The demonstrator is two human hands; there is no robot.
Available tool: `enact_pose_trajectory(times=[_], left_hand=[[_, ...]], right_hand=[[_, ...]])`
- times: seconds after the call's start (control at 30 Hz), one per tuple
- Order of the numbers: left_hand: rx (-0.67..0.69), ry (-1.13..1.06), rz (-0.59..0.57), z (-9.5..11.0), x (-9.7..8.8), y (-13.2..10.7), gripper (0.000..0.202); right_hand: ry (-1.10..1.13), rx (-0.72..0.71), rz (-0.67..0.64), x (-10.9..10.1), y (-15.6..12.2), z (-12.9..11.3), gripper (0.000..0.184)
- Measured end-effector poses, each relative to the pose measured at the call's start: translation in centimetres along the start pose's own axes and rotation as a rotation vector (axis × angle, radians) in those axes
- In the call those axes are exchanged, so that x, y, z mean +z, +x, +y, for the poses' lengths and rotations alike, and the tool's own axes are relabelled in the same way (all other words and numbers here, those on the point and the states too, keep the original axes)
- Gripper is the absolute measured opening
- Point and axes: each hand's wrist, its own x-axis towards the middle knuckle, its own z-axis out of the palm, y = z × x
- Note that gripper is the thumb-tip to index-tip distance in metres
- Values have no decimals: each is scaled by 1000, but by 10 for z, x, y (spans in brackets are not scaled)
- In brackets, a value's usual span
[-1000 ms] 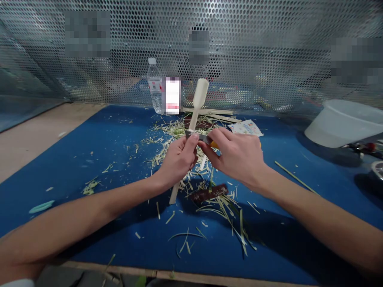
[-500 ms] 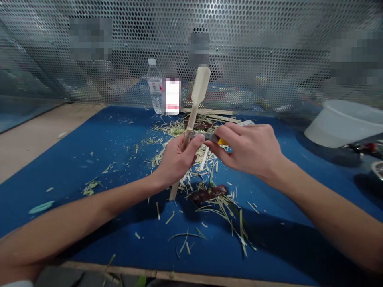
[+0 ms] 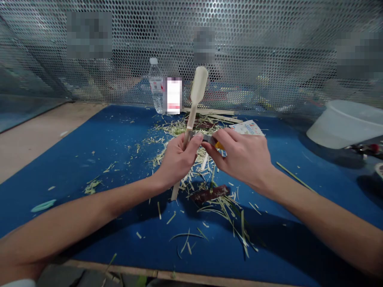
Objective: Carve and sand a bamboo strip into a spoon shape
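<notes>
My left hand (image 3: 178, 161) is closed around the narrow shaft of a pale carved paddle-shaped strip (image 3: 199, 84), which looks like bamboo or wood. Its broad end points up and away, and its thin tail comes out below my palm. In my right hand (image 3: 243, 153) is a knife (image 3: 208, 139) with a grey blade and a bit of yellow handle showing. The blade lies against the shaft, and my left thumb presses on it. My right fingers hide most of the handle. Thin pale shavings (image 3: 167, 127) lie beneath both hands.
A water bottle (image 3: 155, 87) and a lit phone (image 3: 173, 95) stand before the perforated metal screen (image 3: 134, 36). A white tub (image 3: 341, 123) is at right. A dark reddish-brown piece (image 3: 209, 194) lies on the blue mat (image 3: 119, 227), and a printed packet (image 3: 247, 127) sits behind my right hand.
My right hand has shifted slightly left and down with the knife, showing more of the printed packet. The strip stays in my left hand at nearly the same angle.
</notes>
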Motion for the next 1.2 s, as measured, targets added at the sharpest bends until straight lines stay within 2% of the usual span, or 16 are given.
enact_pose_trajectory(times=[0.37, 0.63, 0.8, 0.97, 1.07, 1.2], left_hand=[[-17, 63, 65, -3, 2, 0, 33], [-45, 64, 107, -4, 4, 2, 41], [-65, 30, 76, -4, 3, 3, 42], [-125, -121, -12, 0, -3, 4, 43], [-150, -245, -72, 1, -6, 6, 42], [-170, -283, -116, 0, -8, 8, 32]], right_hand=[[38, 43, -12, 6, -2, -4, 41], [55, 110, -109, 5, 1, -5, 45], [137, 138, -118, 8, 3, -1, 44], [358, 151, -93, 23, 1, 14, 34], [627, 212, -91, 36, -2, 22, 26], [1028, 337, -132, 60, -11, 23, 33]])
